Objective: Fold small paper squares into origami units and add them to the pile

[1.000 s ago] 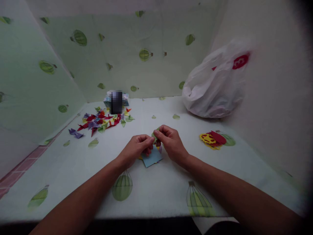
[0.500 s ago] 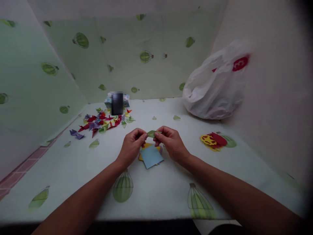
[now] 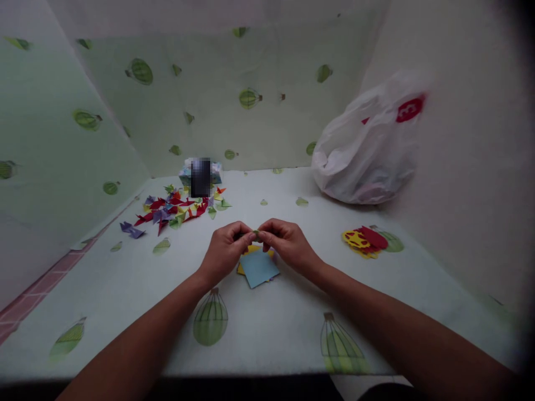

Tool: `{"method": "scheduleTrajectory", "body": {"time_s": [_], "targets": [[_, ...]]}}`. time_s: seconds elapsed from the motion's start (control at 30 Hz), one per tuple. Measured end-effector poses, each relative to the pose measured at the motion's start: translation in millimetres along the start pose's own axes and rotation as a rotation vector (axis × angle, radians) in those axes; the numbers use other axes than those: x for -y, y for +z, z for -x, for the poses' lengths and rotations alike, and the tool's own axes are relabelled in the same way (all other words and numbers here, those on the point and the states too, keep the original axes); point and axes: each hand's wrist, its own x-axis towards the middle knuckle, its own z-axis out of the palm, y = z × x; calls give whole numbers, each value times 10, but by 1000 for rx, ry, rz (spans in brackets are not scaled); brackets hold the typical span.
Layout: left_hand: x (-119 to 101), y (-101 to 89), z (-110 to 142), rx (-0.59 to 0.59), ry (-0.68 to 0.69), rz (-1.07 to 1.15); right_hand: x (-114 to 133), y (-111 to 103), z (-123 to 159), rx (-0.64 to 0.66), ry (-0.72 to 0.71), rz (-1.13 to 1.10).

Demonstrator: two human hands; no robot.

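Observation:
A small piece of folded green paper (image 3: pixel 256 234) is pinched between my two hands, mostly hidden by the fingers. My left hand (image 3: pixel 229 245) grips it with thumb and forefinger from the left. From the right, my right hand (image 3: pixel 288 242) pinches it the same way, and the thumbs nearly meet. Just below the hands, a light blue square of paper (image 3: pixel 259 268) lies on top of a small stack with yellow paper (image 3: pixel 241 269) showing at its edges.
Many folded paper cranes (image 3: pixel 179 209) in several colours lie heaped at the back left. Behind them stand a tissue box (image 3: pixel 216 172) and a blurred dark object (image 3: pixel 200 178). Red and yellow paper cut-outs (image 3: pixel 359 239) lie to the right, before a white plastic bag (image 3: pixel 368 150).
Both hands have drawn closer together, the right one moving left. The green paper, seen more fully before, is now largely covered by my fingertips.

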Motion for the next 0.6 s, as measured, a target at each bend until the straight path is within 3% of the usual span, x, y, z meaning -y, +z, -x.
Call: {"method": "scheduleTrajectory", "body": {"time_s": [0.17, 0.37, 0.6], "targets": [[11, -16, -30, -12, -59, 111, -8, 6, 6, 6, 37, -29], [26, -42, -45, 10, 104, -18, 0, -3, 9, 24, 2, 51], [59, -12, -40, -12, -53, 281, 23, 25, 30, -11, 53, -63]]}}
